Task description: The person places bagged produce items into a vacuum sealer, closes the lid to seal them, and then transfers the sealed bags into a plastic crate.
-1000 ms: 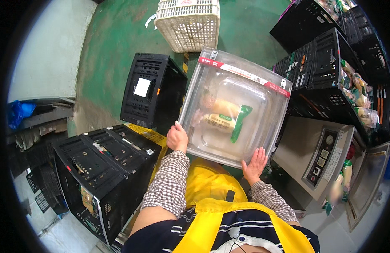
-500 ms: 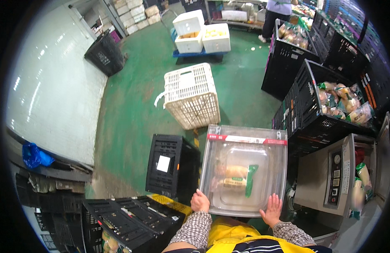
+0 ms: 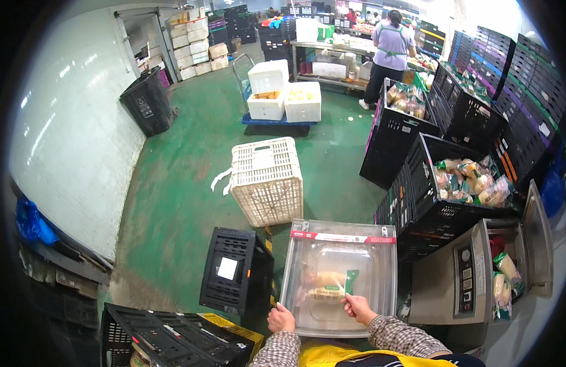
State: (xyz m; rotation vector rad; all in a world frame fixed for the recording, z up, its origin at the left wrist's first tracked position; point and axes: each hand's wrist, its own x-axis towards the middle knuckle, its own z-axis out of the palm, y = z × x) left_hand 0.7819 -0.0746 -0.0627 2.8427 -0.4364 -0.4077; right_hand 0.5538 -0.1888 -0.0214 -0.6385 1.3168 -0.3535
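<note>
The right hand [image 3: 360, 309], earlier flat, is now bunched narrow over the clear square plastic lid [image 3: 376, 275]. The left hand [image 3: 281, 318] stays curled at its near-left corner, grip unclear.

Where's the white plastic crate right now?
In the head view, the crate sits slightly left of centre on the green floor, beyond the clear lid.

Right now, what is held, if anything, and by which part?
The left hand is curled at the near left corner of the clear lid; whether it holds that edge cannot be told. The right hand, curled over the lid, shows nothing held.
</note>
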